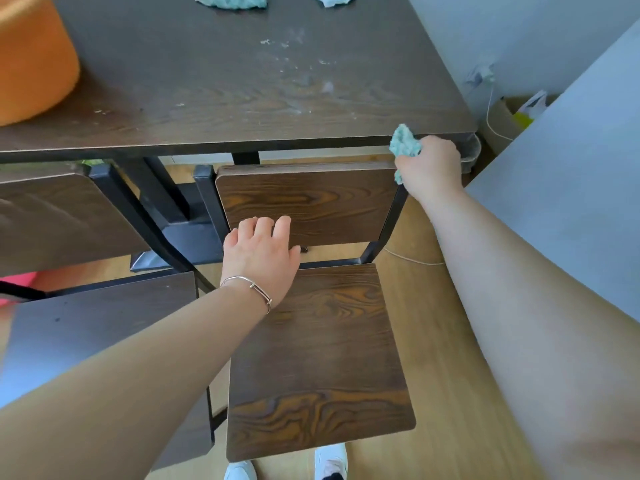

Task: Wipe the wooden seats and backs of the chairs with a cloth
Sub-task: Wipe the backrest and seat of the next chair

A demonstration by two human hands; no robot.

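An orange container [34, 57] stands on the far left of the counter [242, 91]; what is inside it I cannot see. By the wall on the right, a cardboard box [498, 119] holds a white and yellow bag [530, 107].

The teal cloth [403, 142] is bunched in the right hand [431, 166], whose grip is clenched round it, at the upper right corner of the chair back [304, 202], just under the counter's edge. The left hand [261, 252], wearing a thin bracelet [249, 287], rests on the lower part of that back with its grip released and the fingers loosely bent. Below it lies the wooden seat [318, 358].

A second chair [104, 341] stands just beside on the left. The counter stands close behind both backs. On its far edge lie another teal cloth [232, 1] and a white cloth [334, 0], with pale dusty marks [294, 64] between them and the chair. A white cable [408, 258] runs over the floor.
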